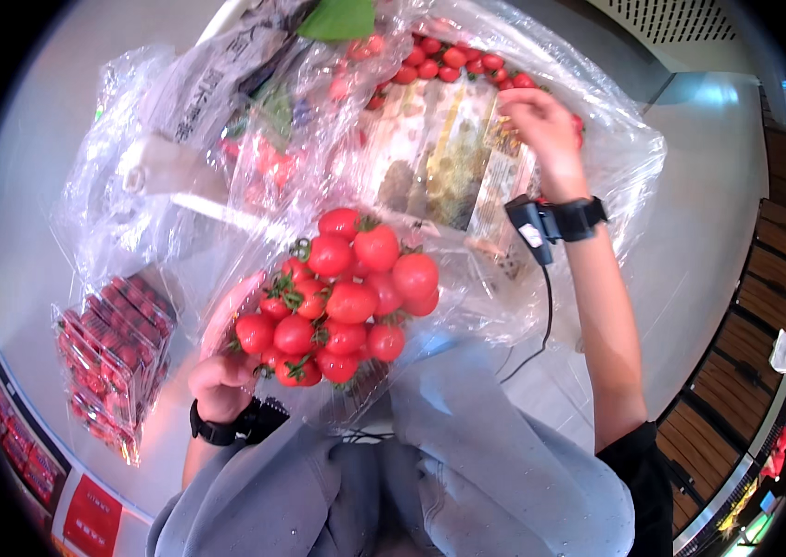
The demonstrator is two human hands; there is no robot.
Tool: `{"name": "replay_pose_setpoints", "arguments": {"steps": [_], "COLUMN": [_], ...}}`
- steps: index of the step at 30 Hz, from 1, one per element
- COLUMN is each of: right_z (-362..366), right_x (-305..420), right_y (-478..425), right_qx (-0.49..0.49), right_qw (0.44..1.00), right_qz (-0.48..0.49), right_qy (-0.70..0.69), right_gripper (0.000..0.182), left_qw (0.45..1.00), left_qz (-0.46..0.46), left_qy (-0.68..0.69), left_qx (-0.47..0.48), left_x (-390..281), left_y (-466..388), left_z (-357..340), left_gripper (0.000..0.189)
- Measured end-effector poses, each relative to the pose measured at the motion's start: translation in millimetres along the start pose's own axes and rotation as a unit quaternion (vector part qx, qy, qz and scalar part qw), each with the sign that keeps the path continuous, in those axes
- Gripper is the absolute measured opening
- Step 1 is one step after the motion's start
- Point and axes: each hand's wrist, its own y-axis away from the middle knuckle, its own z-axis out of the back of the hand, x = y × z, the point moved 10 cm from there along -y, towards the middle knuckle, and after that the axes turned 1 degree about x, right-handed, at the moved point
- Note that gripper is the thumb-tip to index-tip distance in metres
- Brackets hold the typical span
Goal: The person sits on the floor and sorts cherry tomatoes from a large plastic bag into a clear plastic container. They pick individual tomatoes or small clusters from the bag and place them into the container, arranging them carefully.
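My left hand (222, 379) grips the near-left side of a clear plastic punnet (365, 393) heaped with red cherry tomatoes (351, 303), several with green stems. The punnet is over my lap. My right hand (539, 132) hovers over a box lined with printed paper (445, 153), its fingers curled near the paper's right side. Whether anything sits between those fingers is hard to see. Loose cherry tomatoes (452, 59) lie along the box's far edge. A clear plastic liner (616, 153) drapes over the box sides and hides much of its left part.
Stacked clear punnets of dark red fruit (114, 348) stand on the floor at left. A crumpled plastic bag (149, 160) with printing lies beyond them. Wooden display shelving (727, 376) runs along the right. A cable (549, 313) hangs from my right wrist device (532, 230).
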Motion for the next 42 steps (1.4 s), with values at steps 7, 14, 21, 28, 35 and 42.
{"name": "replay_pose_setpoints", "arguments": {"steps": [7,14,21,28,35,42], "right_z": [-58.7,-49.5,-58.6,-107.2,-107.4,-101.7], "right_x": [5.2,-6.0,-26.2,9.1,-17.3,2.0], "right_y": [-50.4,-62.1,-42.0,-6.2,-21.7,-56.7], "right_qx": [-0.027,-0.115,0.031,0.206,0.146,-0.012], "right_qw": [0.898,0.92,0.99,0.874,0.904,0.957], "right_qz": [0.144,0.175,0.05,-0.067,-0.125,0.155], "right_qy": [0.416,0.332,-0.127,-0.435,-0.383,0.246], "right_gripper": [0.03,0.037,0.051,0.053,0.034,0.023], "left_qw": [1.0,1.0,1.0,1.0,0.999,0.999], "left_qz": [-0.009,0.002,0.001,0.014,0.011,0.016], "left_qy": [-0.006,0.006,0.014,0.015,0.03,0.035], "left_qx": [-0.001,-0.004,0.012,0.015,0.014,0.02], "left_x": [1.2,2.2,5.2,5.9,8.2,9.4], "left_y": [-2.3,-6.8,-8.0,-9.3,-8.2,-15.2], "left_z": [-0.1,-2.5,1.6,3.3,10.7,9.3], "left_gripper": [0.092,0.093,0.091,0.09,0.092,0.092]}}
